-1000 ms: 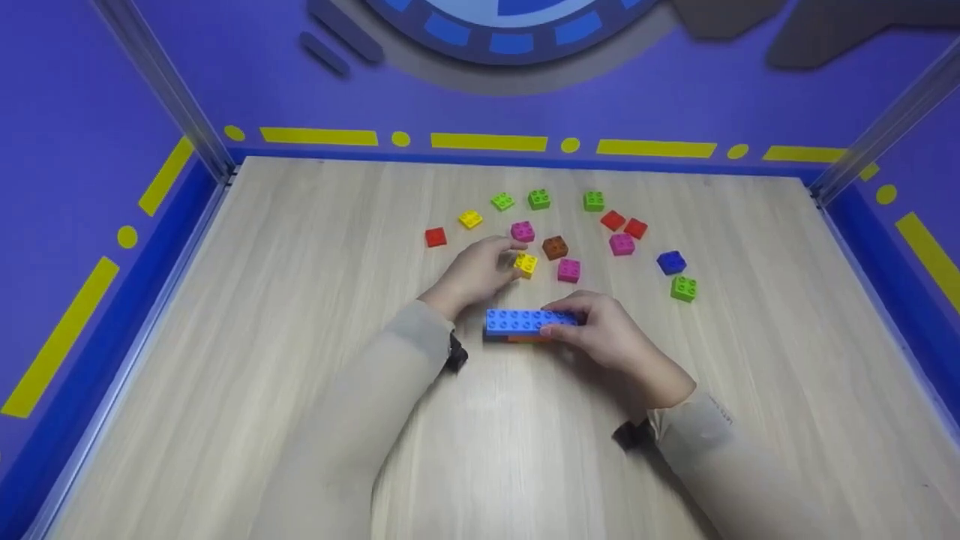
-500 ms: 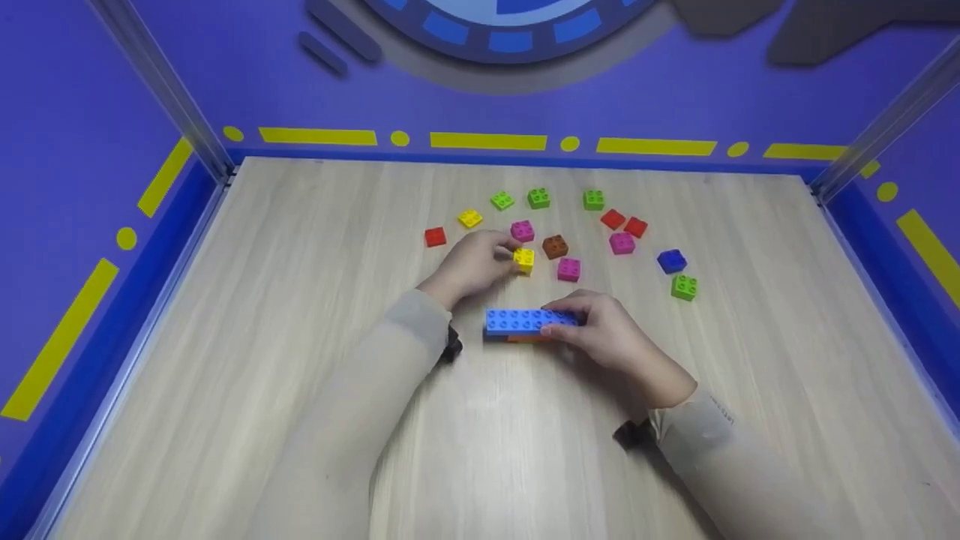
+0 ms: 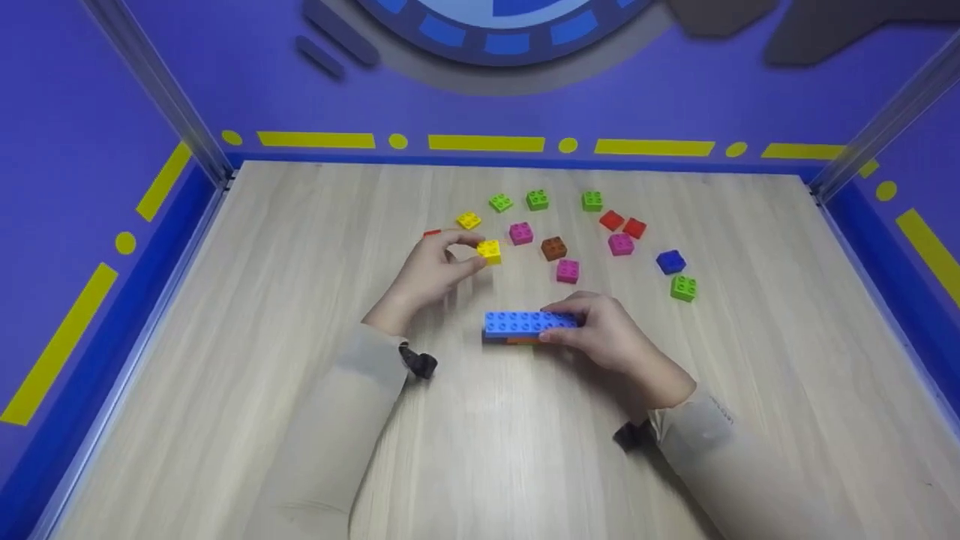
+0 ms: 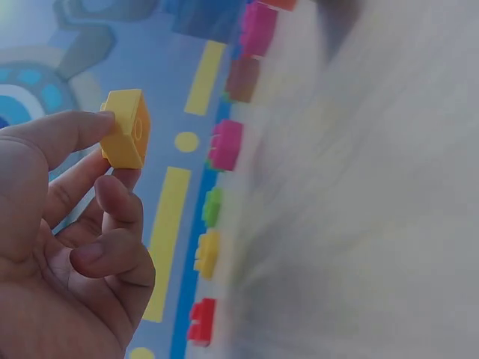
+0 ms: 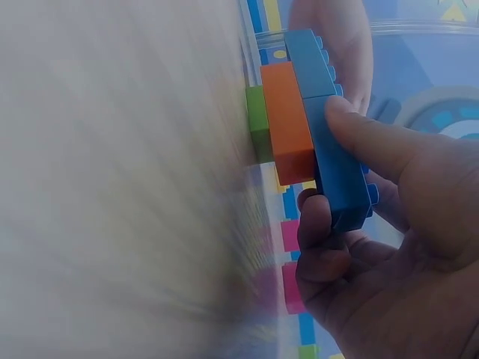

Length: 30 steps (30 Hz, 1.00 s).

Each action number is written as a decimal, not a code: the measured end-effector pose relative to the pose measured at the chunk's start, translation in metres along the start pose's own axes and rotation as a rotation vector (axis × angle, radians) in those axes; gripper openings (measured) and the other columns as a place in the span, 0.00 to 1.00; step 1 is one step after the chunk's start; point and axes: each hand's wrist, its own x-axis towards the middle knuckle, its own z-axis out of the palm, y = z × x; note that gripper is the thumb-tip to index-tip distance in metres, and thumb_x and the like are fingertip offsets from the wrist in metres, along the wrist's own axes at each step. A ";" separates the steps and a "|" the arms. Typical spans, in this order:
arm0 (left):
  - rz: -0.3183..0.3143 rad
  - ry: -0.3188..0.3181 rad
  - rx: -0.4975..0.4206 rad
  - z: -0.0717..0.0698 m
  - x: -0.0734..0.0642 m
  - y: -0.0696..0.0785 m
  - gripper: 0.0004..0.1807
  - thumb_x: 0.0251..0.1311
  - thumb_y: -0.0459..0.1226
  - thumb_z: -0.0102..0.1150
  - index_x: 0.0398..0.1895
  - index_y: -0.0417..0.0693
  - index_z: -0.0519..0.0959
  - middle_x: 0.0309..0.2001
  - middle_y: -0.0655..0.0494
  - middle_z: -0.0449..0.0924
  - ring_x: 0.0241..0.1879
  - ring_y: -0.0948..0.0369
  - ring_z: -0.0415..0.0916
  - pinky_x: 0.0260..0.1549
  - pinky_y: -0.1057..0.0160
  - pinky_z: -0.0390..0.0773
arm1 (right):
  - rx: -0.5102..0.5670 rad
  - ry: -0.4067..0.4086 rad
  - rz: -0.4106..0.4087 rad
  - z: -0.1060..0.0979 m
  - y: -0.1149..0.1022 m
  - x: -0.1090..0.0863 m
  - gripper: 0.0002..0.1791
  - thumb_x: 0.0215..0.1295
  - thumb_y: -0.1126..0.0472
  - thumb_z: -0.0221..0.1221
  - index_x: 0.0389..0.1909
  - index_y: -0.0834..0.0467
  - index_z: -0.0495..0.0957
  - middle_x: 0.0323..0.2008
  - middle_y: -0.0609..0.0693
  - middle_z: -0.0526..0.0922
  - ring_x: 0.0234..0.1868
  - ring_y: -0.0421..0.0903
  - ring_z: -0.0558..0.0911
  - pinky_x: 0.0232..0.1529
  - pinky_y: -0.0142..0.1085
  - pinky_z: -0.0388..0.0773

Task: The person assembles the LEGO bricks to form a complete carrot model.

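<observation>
My left hand (image 3: 435,268) pinches a yellow building brick (image 3: 490,252) between thumb and fingertips, lifted above the table. In the left wrist view the yellow brick (image 4: 127,129) shows its hollow underside, with the other fingers curled below it. My right hand (image 3: 604,330) grips the right end of a brick stack (image 3: 514,322), studs facing up. The right wrist view shows its layers: two blue bricks (image 5: 329,142) end to end on top, an orange brick (image 5: 286,123) under them, and a green brick (image 5: 258,123) at the bottom.
Behind the hands lie loose bricks: pink (image 3: 568,271), brown (image 3: 554,248), yellow (image 3: 469,220), dark blue (image 3: 670,262) and several green (image 3: 683,288) and red (image 3: 611,220) ones. One red brick (image 3: 432,233) is partly covered by the left hand. Patterned blue panels (image 3: 480,112) wall the wooden table.
My left hand has taken the yellow brick from beside the brown and pink bricks and raised it, moving left. The right hand and the stack have stayed in place.
</observation>
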 end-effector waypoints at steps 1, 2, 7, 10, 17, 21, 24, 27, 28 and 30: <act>0.017 -0.001 -0.009 -0.003 -0.002 0.000 0.22 0.77 0.43 0.73 0.70 0.54 0.86 0.67 0.57 0.87 0.33 0.60 0.74 0.31 0.66 0.75 | 0.002 0.000 0.004 0.000 0.000 0.000 0.25 0.68 0.54 0.80 0.64 0.56 0.91 0.59 0.56 0.91 0.58 0.55 0.84 0.71 0.54 0.82; 0.031 0.001 -0.025 -0.006 -0.005 0.001 0.22 0.77 0.42 0.73 0.70 0.53 0.86 0.66 0.56 0.88 0.32 0.61 0.73 0.30 0.67 0.74 | 0.005 0.002 0.005 0.000 0.000 0.000 0.25 0.68 0.54 0.81 0.63 0.56 0.91 0.60 0.56 0.91 0.58 0.55 0.84 0.71 0.54 0.82; 0.063 0.039 -0.095 -0.021 -0.013 0.000 0.21 0.74 0.41 0.75 0.67 0.50 0.87 0.64 0.52 0.87 0.35 0.60 0.73 0.30 0.70 0.72 | 0.004 0.008 -0.007 0.001 0.000 -0.001 0.25 0.68 0.54 0.81 0.63 0.55 0.92 0.58 0.55 0.91 0.57 0.54 0.84 0.69 0.53 0.83; 0.049 0.039 -0.115 -0.025 -0.016 -0.002 0.20 0.73 0.41 0.76 0.66 0.52 0.88 0.61 0.53 0.87 0.39 0.59 0.75 0.32 0.69 0.73 | -0.009 0.009 -0.015 0.001 0.000 -0.001 0.24 0.69 0.53 0.80 0.63 0.55 0.92 0.58 0.55 0.91 0.57 0.53 0.85 0.69 0.53 0.83; 0.023 -0.062 -0.144 -0.019 -0.016 -0.009 0.19 0.70 0.39 0.78 0.62 0.50 0.88 0.59 0.52 0.87 0.50 0.57 0.80 0.47 0.65 0.79 | -0.032 0.023 -0.007 0.000 0.000 0.000 0.24 0.70 0.53 0.80 0.64 0.54 0.91 0.58 0.55 0.91 0.57 0.54 0.84 0.68 0.52 0.82; 0.031 -0.151 -0.179 -0.011 -0.017 -0.013 0.21 0.69 0.35 0.78 0.63 0.45 0.86 0.61 0.48 0.87 0.56 0.55 0.84 0.55 0.66 0.83 | -0.045 0.033 -0.026 0.001 0.001 -0.001 0.24 0.69 0.53 0.80 0.63 0.55 0.92 0.57 0.55 0.91 0.57 0.54 0.85 0.68 0.52 0.83; 0.059 -0.240 -0.184 -0.007 -0.017 -0.014 0.24 0.69 0.33 0.77 0.67 0.43 0.86 0.64 0.46 0.87 0.59 0.52 0.84 0.55 0.67 0.85 | -0.045 0.042 -0.032 0.001 0.000 -0.001 0.24 0.69 0.53 0.80 0.62 0.55 0.92 0.57 0.55 0.92 0.58 0.55 0.85 0.68 0.52 0.83; 0.084 -0.323 -0.151 -0.003 -0.018 -0.015 0.26 0.69 0.34 0.77 0.70 0.45 0.86 0.65 0.46 0.89 0.59 0.51 0.83 0.56 0.67 0.84 | -0.043 0.039 -0.024 0.001 0.000 0.000 0.24 0.69 0.53 0.80 0.63 0.55 0.92 0.57 0.55 0.92 0.58 0.55 0.85 0.70 0.53 0.83; 0.089 -0.345 -0.137 -0.002 -0.018 -0.016 0.26 0.70 0.34 0.77 0.70 0.46 0.86 0.64 0.47 0.89 0.58 0.52 0.83 0.56 0.67 0.84 | -0.041 0.039 -0.019 0.001 0.000 0.000 0.24 0.69 0.53 0.80 0.63 0.54 0.92 0.58 0.55 0.91 0.58 0.55 0.85 0.70 0.53 0.83; 0.095 -0.379 -0.114 0.000 -0.019 -0.017 0.25 0.70 0.35 0.78 0.69 0.47 0.87 0.62 0.48 0.91 0.58 0.54 0.83 0.59 0.66 0.83 | -0.044 0.037 -0.017 0.001 0.000 0.000 0.24 0.69 0.53 0.80 0.63 0.54 0.92 0.58 0.54 0.91 0.59 0.55 0.85 0.71 0.54 0.84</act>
